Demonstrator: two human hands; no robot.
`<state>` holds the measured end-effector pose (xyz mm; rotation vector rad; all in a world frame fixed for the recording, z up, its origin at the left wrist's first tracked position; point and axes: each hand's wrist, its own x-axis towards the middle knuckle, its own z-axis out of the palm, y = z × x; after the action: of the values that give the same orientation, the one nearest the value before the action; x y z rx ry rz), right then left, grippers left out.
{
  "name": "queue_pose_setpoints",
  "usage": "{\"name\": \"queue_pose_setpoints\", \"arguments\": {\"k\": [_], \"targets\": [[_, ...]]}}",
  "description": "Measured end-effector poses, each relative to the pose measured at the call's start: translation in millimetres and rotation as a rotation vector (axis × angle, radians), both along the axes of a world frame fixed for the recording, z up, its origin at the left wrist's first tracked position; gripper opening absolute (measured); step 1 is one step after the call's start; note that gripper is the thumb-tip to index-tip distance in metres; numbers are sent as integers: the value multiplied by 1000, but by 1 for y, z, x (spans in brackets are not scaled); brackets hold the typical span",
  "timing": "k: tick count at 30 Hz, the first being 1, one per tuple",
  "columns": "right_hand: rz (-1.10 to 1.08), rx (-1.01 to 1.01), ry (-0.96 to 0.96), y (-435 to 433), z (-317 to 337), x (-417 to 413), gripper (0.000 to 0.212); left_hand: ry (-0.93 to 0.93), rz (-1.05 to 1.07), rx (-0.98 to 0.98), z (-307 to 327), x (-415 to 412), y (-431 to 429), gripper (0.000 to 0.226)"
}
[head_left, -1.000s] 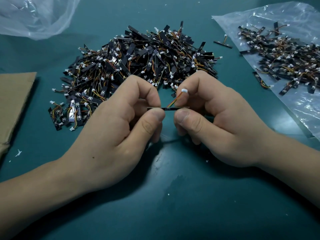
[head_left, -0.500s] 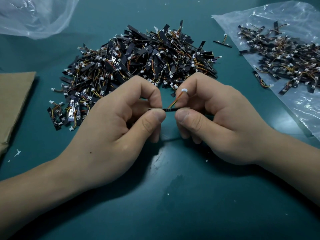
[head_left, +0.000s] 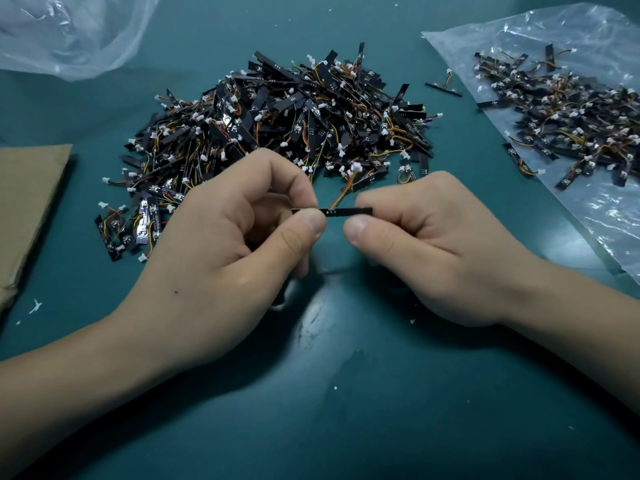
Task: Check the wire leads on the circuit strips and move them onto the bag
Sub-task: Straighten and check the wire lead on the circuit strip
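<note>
I see my left hand [head_left: 221, 244] pinching one end of a single black circuit strip [head_left: 332, 212] between thumb and forefinger, while my right hand [head_left: 433, 244] grips the other end the same way, so the strip lies level between them, above the teal table [head_left: 346, 410]. Its wire lead [head_left: 343, 192] rises from the strip's middle toward 12 o'clock, ending in a small white connector [head_left: 355, 166]. The big pile of strips [head_left: 277, 133] sits just beyond my hands at 12 o'clock. At 2 o'clock the clear bag [head_left: 606, 209] lies flat carrying a smaller heap [head_left: 571, 123]. One stray strip [head_left: 443, 88] rests on the table between pile and bag. Cardboard [head_left: 27, 202] lies at 9 o'clock.
</note>
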<state>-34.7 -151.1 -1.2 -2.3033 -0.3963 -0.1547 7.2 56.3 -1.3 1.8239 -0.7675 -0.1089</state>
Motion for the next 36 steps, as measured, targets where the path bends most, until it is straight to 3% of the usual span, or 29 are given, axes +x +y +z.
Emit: {"name": "queue_pose_setpoints", "arguments": {"k": [5,7,10,12,14,17,21,23,25,27,31,36], "targets": [[88,-110,-11,-3,0,-1,51,24,-32,35,-2,2,2,5],[52,-45,-79,-4,-2,-2,47,41,-60,40,-2,0,2,25],[-167,325,-197,-4,-5,2,25,51,-76,73,-3,-2,2,62],[-356,651,-150,-10,-4,11,30,-11,-89,164,-3,-3,2,61],[-462,725,-65,-16,-4,18,34,-118,-115,275,-1,-3,2,42],[-409,498,-66,-15,-6,15,17,-231,-115,362,5,-5,0,17],[-316,78,-225,-2,-8,4,12,-222,-117,376,8,-5,1,14],[-366,-228,-175,1,-10,5,26,-217,-121,394,9,-6,1,13],[-434,-411,-3,1,-9,5,47,-199,-109,380,8,-9,-1,10],[-449,-396,67,1,-8,5,48,-142,-89,321,6,-12,-2,9],[-445,-259,31,-2,-7,6,28,-132,-88,327,8,-15,-4,13],[-476,-140,-36,-7,-3,9,46,-142,-83,330,8,-15,-3,11]]}}
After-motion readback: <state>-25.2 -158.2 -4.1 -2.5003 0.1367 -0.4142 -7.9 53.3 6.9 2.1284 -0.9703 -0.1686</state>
